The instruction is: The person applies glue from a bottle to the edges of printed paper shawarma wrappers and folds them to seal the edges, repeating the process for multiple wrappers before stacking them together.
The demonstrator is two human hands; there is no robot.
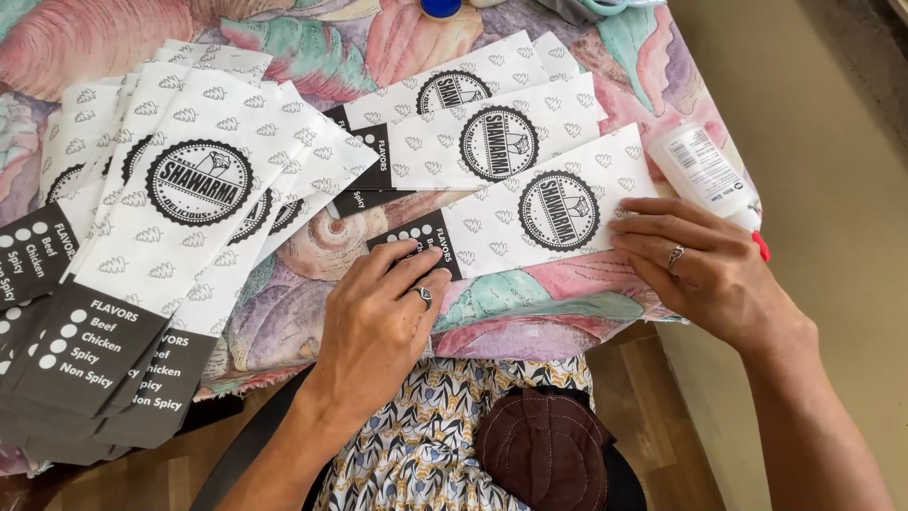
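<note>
A long white paper sleeve (530, 222) with a black round emblem and a dark end strip lies flat near the table's front edge. My left hand (378, 322) presses its fingertips on the sleeve's dark left end. My right hand (695, 270) rests flat on the sleeve's right end, fingers together. Both hands wear a ring. Two more such sleeves (473, 142) lie fanned just behind it.
A thick stack of the same printed sleeves (170, 237) covers the table's left side and overhangs the front edge. A white glue bottle (705, 175) with a red tip lies by my right hand. The tablecloth (530, 303) has a floral shell pattern. A brown cap (544, 445) sits on my lap.
</note>
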